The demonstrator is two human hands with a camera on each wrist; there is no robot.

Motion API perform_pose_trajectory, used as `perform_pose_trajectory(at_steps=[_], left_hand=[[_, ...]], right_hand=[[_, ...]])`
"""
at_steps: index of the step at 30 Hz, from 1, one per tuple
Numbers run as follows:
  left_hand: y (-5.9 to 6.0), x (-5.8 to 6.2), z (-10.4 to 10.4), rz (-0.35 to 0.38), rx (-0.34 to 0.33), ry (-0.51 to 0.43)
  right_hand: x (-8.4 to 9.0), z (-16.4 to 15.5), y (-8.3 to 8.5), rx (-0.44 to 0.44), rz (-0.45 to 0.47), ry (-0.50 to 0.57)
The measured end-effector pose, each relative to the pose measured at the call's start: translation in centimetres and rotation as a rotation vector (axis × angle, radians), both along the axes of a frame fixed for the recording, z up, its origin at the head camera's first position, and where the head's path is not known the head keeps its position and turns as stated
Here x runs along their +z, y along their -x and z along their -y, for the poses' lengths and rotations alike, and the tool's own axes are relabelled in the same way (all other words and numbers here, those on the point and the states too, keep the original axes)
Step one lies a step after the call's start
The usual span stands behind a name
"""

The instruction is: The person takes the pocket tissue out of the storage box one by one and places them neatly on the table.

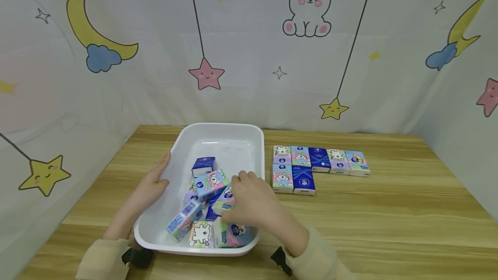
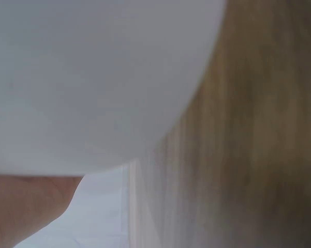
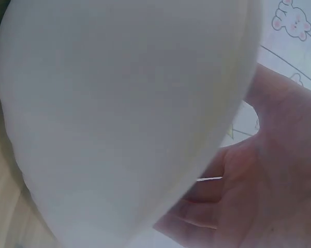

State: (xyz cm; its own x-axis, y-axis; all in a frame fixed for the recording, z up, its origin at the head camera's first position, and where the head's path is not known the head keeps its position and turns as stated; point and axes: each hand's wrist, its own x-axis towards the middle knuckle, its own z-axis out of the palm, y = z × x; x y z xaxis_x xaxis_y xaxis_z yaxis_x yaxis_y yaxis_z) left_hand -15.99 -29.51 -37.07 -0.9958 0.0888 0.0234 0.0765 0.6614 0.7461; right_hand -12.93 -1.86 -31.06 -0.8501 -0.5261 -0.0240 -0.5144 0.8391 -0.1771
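A white plastic tub [image 1: 163,211] holds a loose pile of small tissue packs, some dark blue, some pastel with cartoon bears. My left hand [image 1: 149,187] grips its left rim, thumb over the inside; the tub's outer wall [image 2: 93,77] fills much of the left wrist view. Over the right rim reaches my right hand [image 1: 253,200], pinching a pastel tissue pack [image 1: 224,201] that lies tilted on the pile. In the right wrist view the tub wall [image 3: 114,113] hides that hand's fingertips. Beneath its wrist is another pastel pack [image 1: 237,233].
Right of the tub, several tissue packs lie flat, edge to edge, in two rows: a longer back row [image 1: 319,159] and a shorter front row [image 1: 303,180]. They rest on a wood-grain table [image 1: 389,228]. A printed white curtain [image 1: 249,98] encloses the back and sides.
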Motion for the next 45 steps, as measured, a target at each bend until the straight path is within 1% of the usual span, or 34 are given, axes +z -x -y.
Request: perform_pose_trajectory(at_steps=[4,9,15,20,25,30,33,45], left_hand=[[0.1,-0.1,0.1,-0.007,0.001,0.004],[0.1,-0.1,0.0,0.011,0.006,0.004],[0.1,-0.1,0.0,0.014,0.011,0.015],[0.0,-0.2,0.1,0.013,0.008,0.009],[-0.1,-0.1,0.1,0.022,0.009,0.004],[0.0,-0.1,0.0,0.035,0.012,0.0],[0.0,0.0,0.0,0.037,0.015,0.0],[0.0,0.0,0.1,0.037,0.008,-0.006]], right_hand=[[0.2,-0.6,0.0,0.029,0.004,0.01],[0.3,-1.6,0.3,0.06,-0.006,0.028],[0.5,-2.8,0.5,0.076,0.006,0.075],[0.2,-3.9,0.7,0.093,0.02,0.114],[0.1,-4.7,1.0,0.084,0.028,0.153],[0.1,-5.2,1.0,0.072,0.004,0.177],[0.1,-5.4,0.9,0.067,0.004,0.187],[0.7,-6.2,0.9,0.062,0.046,0.164]])
